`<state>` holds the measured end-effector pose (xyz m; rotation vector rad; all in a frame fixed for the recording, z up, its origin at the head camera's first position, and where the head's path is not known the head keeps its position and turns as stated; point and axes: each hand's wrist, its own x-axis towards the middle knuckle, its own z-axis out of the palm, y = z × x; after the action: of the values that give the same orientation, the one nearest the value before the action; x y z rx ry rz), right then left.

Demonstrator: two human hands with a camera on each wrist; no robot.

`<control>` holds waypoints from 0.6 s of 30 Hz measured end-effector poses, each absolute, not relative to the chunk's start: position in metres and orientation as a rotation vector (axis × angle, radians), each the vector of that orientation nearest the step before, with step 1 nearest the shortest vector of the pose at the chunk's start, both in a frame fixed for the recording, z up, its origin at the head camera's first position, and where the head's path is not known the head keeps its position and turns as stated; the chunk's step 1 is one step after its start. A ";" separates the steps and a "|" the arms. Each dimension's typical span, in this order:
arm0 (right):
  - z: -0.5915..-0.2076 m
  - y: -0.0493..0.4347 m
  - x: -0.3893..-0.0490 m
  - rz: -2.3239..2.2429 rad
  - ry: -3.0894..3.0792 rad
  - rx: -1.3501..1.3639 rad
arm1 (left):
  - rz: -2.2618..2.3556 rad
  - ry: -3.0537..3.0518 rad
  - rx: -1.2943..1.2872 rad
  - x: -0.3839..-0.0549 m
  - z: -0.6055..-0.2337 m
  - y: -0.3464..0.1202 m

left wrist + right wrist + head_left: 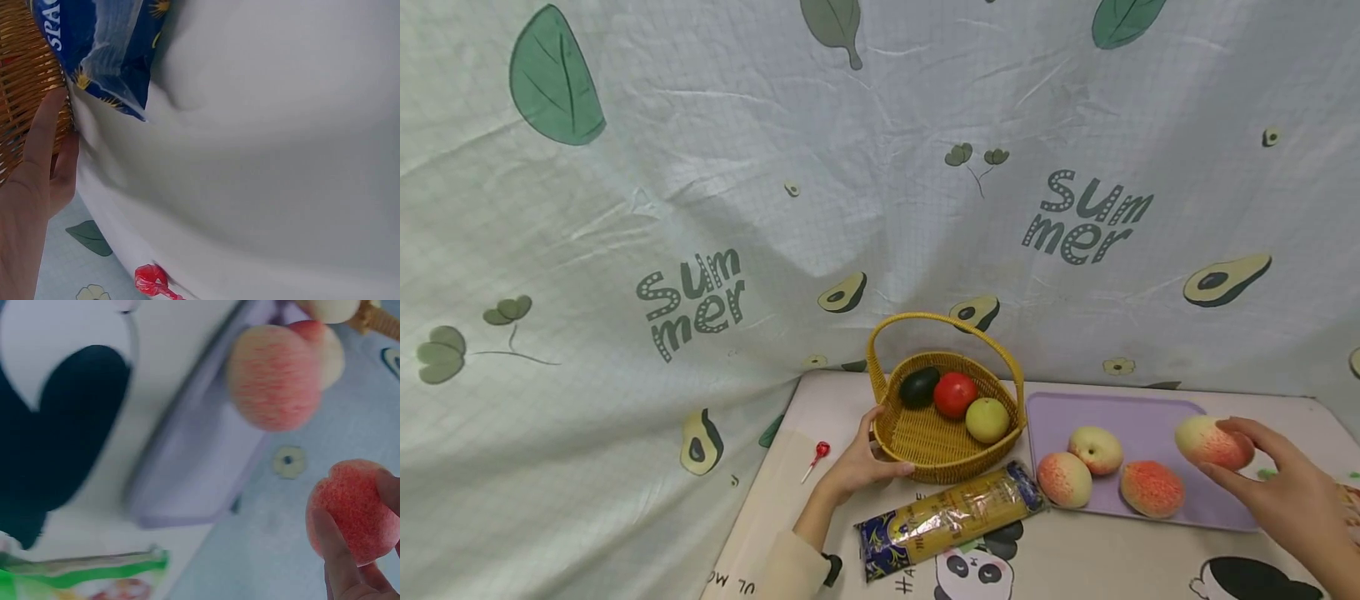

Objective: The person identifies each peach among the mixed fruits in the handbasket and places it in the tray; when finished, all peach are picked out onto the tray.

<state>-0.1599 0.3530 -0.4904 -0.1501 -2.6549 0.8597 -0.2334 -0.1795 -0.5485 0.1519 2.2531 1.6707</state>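
My right hand (1292, 483) holds a peach (1213, 442) with red blush over the right side of the purple tray (1120, 407); in the right wrist view fingers and thumb grip the peach (353, 512). On the tray lie three more peaches, a pale one (1095, 450), a pink-cheeked one (1064, 480) and a redder one (1152, 489). My left hand (856, 468) grips the front left side of a yellow wicker basket (910, 454), thumb along its front. Inside sit a dark green avocado (919, 387), a red tomato (956, 395) and a yellow-green round fruit (987, 420).
A spaghetti pack (951, 518) lies in front of the basket, its right end close to the tray. Left of the left hand is a red lollipop (822, 450). A printed cloth (895, 208) hangs behind the table. A green-edged packet (87, 578) shows in the right wrist view.
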 end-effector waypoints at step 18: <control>-0.562 0.369 -0.143 0.864 -2.812 -0.291 | 1.671 2.247 0.140 -0.233 -0.549 -0.179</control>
<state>-0.1426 0.3688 -0.5622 -0.2910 -2.8117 0.8638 -0.2331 -0.1789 -0.5487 0.1397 2.2474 1.6714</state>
